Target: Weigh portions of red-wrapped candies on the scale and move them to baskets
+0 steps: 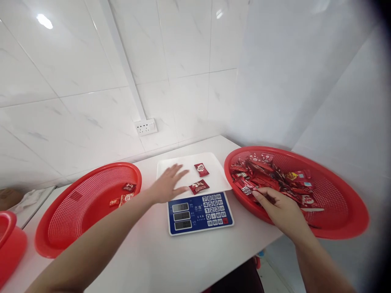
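My left hand (pixel 169 184) is open, fingers spread, over the left part of the scale's white pan (pixel 214 162). Two small red packets lie on that pan: the farther packet (pixel 201 169) and the nearer packet (pixel 199 186), close to my left thumb. The digital scale (pixel 200 213) has a blue panel with number keys and displays too faint to read. At the near left rim of the right-hand red basket (pixel 342 209), my right hand (pixel 279 207) pinches a red packet (pixel 245 188) with a black-and-white code on it. Many similar packets (pixel 265 173) fill that basket.
On the left stands another red basket (pixel 61 217) with a few packets (pixel 126 198) inside. A further red container (pixel 10 244) is cut off at the left edge. Behind the white table (pixel 137 256) rises a tiled wall with a socket (pixel 146 127).
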### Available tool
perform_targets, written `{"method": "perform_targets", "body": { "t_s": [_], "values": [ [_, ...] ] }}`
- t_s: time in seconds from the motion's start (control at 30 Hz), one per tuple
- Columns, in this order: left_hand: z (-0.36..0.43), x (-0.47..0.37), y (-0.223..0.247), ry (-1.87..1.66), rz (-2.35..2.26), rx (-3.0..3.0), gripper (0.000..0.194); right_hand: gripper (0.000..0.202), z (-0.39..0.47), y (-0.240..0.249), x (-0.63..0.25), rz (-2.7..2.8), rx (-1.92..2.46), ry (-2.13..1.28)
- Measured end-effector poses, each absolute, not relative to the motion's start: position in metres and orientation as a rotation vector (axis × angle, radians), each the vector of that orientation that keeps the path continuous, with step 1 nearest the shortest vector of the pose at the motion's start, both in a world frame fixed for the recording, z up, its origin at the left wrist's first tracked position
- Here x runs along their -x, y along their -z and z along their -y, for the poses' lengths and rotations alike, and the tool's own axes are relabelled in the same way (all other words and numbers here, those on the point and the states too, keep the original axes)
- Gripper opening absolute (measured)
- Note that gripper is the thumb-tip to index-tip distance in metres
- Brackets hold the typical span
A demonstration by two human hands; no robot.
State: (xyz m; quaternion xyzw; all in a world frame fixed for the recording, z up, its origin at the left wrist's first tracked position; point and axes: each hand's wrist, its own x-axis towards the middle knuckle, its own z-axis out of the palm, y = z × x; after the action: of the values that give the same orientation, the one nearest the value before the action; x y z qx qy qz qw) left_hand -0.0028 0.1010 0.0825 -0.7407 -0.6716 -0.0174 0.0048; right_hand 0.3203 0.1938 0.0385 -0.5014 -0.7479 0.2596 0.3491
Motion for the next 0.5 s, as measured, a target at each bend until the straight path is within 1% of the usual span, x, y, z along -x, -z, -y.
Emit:
{"method": "perform_targets", "body": {
  "t_s": [0.13,0.23,0.37,0.5],
  "values": [
    [-0.154,-0.037,-0.065,0.055,1.889,2.549,0.069,0.030,-0.193,-0.039,-0.321,1.974,1.295,-0.677],
    [-0.182,-0.043,-0.059,0.060,1.837,2.565,0.063,0.030,-0.193,-0.040,-0.321,1.982,1.261,-0.677],
    [-0.192,-0.042,-0.057,0.063,1.809,2.522,0.050,0.028,-0.192,-0.041,-0.321,1.978,1.240,-0.665],
    [-0.184,-0.045,-0.056,0.042,1.845,2.451,0.054,0.027,-0.191,-0.041,-0.320,1.980,1.256,-0.663]
  ]
}}
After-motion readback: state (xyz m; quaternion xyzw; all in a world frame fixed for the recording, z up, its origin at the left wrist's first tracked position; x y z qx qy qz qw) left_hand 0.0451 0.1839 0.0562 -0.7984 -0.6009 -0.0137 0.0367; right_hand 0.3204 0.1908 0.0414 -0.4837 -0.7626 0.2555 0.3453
